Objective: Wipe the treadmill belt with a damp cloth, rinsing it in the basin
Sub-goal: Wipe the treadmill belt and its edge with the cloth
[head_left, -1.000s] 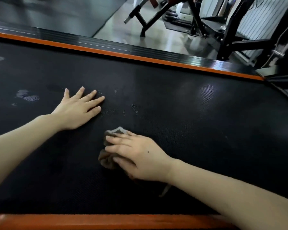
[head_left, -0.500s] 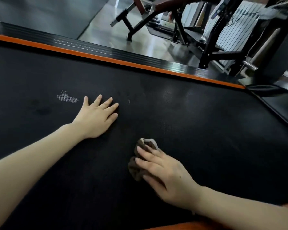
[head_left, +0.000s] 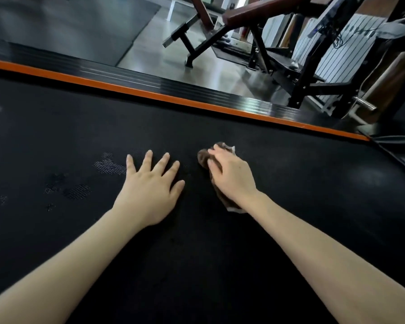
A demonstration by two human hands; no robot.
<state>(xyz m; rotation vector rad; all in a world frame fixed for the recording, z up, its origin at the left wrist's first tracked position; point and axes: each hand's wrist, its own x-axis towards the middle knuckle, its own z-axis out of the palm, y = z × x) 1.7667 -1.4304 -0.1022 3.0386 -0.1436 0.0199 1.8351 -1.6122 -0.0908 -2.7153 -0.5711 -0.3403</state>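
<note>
The fingers (head_left: pixel 161 163) of the left hand (head_left: pixel 150 190) are straight and spread apart, lying flat on the black textured treadmill belt (head_left: pixel 290 195), with the thumb angled out toward the other hand. The palm is pressed down on the belt and the bare forearm runs back toward the near left corner. The fingers (head_left: pixel 216 152) of the right hand (head_left: pixel 232 176) are bent and held close together, curled over a bunched brown cloth (head_left: pixel 204 157) and gripping it against the belt. The cloth sits on the belt just right of the left hand, near it but not touching. A paler edge of the fabric shows beyond the fingertips and another pale edge shows under the wrist. Whether the thumb is tucked under the fabric cannot be determined. The two hands lie side by side around the middle of the belt. To the left of the left hand, several pale patchy marks (head_left: pixel 108 166) show on the belt surface, the nearest one just beside the little finger. Along the far edge of the belt runs a narrow orange trim strip (head_left: pixel 173 99), and directly behind it a glossy black ribbed side rail (head_left: pixel 150 83). Beyond the rail lies a grey floor with a dark floor mat (head_left: pixel 68 26), a black steel bench frame (head_left: pixel 255 43) and a white ribbed radiator (head_left: pixel 351 43).
</note>
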